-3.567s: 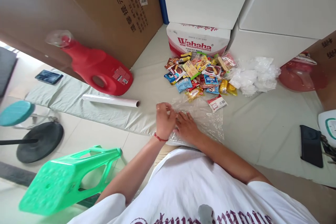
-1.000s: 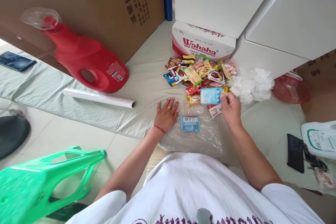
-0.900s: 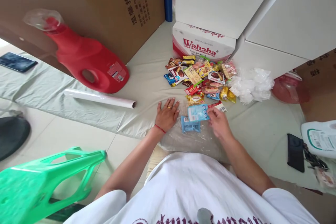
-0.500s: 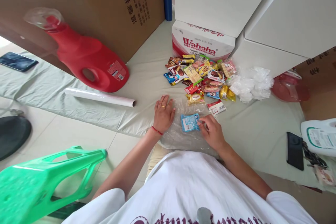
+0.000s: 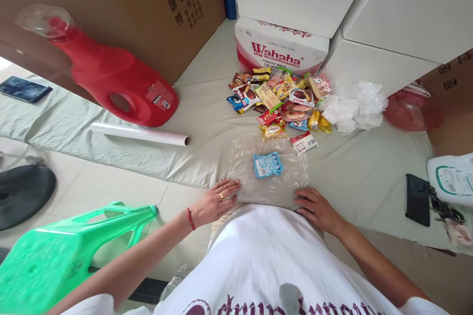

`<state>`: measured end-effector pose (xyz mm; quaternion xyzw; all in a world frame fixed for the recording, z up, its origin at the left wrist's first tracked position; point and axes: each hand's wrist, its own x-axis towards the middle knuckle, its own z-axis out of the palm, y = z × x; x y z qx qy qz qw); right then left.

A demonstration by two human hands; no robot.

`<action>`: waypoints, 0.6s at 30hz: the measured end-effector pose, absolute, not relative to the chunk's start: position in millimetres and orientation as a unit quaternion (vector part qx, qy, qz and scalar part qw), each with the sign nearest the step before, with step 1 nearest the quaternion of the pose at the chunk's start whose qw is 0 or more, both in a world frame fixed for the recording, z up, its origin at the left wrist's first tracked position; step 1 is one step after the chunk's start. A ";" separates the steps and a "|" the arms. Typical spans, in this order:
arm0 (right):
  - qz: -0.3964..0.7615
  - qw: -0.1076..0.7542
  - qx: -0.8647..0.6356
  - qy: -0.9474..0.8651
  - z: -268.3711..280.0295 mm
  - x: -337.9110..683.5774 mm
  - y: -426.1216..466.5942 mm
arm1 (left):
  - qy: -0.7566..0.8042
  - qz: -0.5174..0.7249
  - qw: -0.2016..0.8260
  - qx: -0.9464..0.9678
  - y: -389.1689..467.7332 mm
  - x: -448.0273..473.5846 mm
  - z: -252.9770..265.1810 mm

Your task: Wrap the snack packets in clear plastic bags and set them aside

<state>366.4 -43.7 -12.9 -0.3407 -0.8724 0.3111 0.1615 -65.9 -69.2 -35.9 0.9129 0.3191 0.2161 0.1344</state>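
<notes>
A blue printed snack packet (image 5: 268, 164) lies on a sheet of clear cling film (image 5: 244, 157) spread over the cloth in front of me. My left hand (image 5: 217, 201) is at the film's near left corner, fingers close together and closed on its edge. At the opposite near corner, my right hand (image 5: 317, 208) has its bent fingers closed on the film. Neither hand touches the packet. Beyond the film sits a pile of wrapped snacks (image 5: 281, 96), with a red-and-white packet (image 5: 305, 143) just off the film's far right corner.
A white cardboard tube (image 5: 140, 134) and a red jug (image 5: 125, 83) are at left. Crumpled clear bags (image 5: 356, 108) lie right of the snacks, before a Wahaha box (image 5: 281, 47) and white cabinets. A phone (image 5: 417, 199) is far right; a green stool (image 5: 74, 246) stands lower left.
Both hands have drawn back toward my body and apart, to the film's near corners. My right hand has let go of the blue packet, which stays on the film.
</notes>
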 end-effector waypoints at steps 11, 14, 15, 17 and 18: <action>0.441 0.160 -0.462 -0.753 48.5 345.3 40.1 | 0.518 0.296 0.367 0.714 -11.7 -67.8 12.2; 0.422 0.141 -0.511 -0.736 42.4 335.9 76.4 | 0.594 0.264 0.328 0.686 23.8 -66.1 11.9; 0.405 0.123 -0.532 -0.734 38.8 332.8 85.5 | 0.623 0.246 0.306 0.676 34.7 -64.6 8.3; 0.353 0.069 -0.570 -0.739 34.1 327.2 97.3 | 0.675 0.225 0.242 0.660 53.1 -61.7 -1.0; 0.315 0.039 -0.586 -0.745 34.2 324.6 100.3 | 0.694 0.226 0.206 0.651 60.1 -61.1 -5.1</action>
